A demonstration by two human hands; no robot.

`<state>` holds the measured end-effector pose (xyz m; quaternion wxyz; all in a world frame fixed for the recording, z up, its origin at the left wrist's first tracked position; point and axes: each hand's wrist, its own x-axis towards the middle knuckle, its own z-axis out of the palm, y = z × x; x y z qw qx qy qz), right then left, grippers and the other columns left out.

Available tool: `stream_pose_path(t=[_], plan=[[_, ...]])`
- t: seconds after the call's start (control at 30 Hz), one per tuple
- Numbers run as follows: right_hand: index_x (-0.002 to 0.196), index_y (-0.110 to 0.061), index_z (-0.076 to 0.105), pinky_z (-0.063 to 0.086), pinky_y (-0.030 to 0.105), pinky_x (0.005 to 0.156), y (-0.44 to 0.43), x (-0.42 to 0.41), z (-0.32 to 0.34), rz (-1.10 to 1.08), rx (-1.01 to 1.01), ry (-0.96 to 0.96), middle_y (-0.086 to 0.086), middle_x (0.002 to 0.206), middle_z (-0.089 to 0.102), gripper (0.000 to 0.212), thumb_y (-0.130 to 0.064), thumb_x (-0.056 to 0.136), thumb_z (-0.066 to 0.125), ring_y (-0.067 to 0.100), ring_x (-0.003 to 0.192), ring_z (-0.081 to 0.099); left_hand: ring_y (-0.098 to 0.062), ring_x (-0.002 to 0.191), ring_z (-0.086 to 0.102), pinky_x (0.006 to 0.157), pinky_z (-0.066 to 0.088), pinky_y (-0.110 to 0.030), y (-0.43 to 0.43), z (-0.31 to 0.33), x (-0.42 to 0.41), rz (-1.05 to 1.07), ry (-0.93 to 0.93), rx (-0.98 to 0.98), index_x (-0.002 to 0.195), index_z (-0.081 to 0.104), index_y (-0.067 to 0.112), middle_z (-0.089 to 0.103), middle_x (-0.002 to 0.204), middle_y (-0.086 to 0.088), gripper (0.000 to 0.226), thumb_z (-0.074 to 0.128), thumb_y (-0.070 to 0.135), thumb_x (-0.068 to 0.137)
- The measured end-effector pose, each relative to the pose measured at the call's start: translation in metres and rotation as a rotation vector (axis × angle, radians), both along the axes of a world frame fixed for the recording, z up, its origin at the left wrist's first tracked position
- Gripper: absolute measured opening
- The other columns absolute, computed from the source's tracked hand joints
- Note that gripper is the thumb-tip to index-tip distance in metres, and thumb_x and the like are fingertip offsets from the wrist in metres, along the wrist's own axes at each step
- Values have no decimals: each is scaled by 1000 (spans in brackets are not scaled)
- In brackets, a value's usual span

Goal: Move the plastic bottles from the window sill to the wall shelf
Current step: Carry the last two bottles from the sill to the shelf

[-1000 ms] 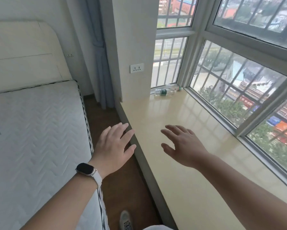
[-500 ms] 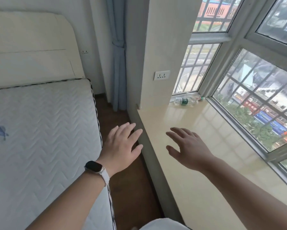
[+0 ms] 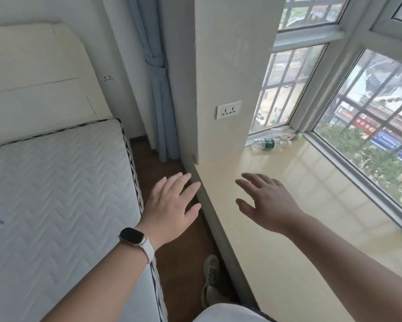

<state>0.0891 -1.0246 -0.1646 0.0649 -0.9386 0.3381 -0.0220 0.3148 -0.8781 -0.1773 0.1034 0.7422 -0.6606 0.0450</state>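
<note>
Two clear plastic bottles lie on their sides at the far end of the cream window sill [image 3: 288, 205]. The nearer bottle [image 3: 270, 143] has a dark green label; the one behind it [image 3: 286, 133] has a red-and-white label and a green cap, close to the window corner. My left hand [image 3: 172, 210], with a black watch on the wrist, hovers with fingers spread over the floor gap beside the sill's edge. Over the sill, well short of the bottles, my right hand [image 3: 269, 203] is spread and holds nothing. No wall shelf is in view.
A bed with a white quilted mattress [image 3: 55, 194] and cream headboard fills the left. A narrow strip of brown floor [image 3: 183, 263] runs between bed and sill, with my shoe on it. A wall pillar with a socket [image 3: 228, 109] and a tied blue curtain [image 3: 158, 94] stand ahead.
The view has moved forward and turned left, so the bottles and pillar appear closer. Both hands stay spread and empty in much the same pose.
</note>
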Motion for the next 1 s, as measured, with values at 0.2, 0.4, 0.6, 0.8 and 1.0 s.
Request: stream_pose_path(t=[0.2,0.4,0.6,0.8,1.0], plan=[[129,-22,58,43,43,98,-82,34,-5,-19,34,-67,4,138,57,56,-54,88,38,29,126,52,-27,134,49,111,38,-52,-86,12,30,-56,-54,57,132,59,22,56,141,-6,46,47,46,95],[127,-23,59,44,44,97,-162,44,-15,-65,65,-135,5,135,59,53,-54,88,41,31,123,54,-27,132,51,111,37,-51,-178,27,42,-123,-95,66,131,56,23,57,139,-6,45,44,46,95],[124,-22,60,45,43,95,-214,36,-21,-154,64,-182,4,133,60,51,-53,88,42,30,122,55,-26,132,49,112,33,-50,-261,34,45,-199,-149,104,132,55,24,55,140,-5,46,41,48,95],[124,-23,61,46,41,94,-245,4,-20,-313,41,-189,2,131,61,52,-54,88,41,27,120,56,-27,127,50,109,30,-43,-335,29,26,-342,-160,47,128,58,23,58,135,-7,47,43,48,92],[128,-23,60,44,42,98,-266,-29,-34,-531,101,-118,2,135,59,56,-56,89,36,28,123,54,-29,122,53,105,36,-49,-408,11,8,-502,-82,2,125,59,21,59,133,-8,45,46,46,90]])
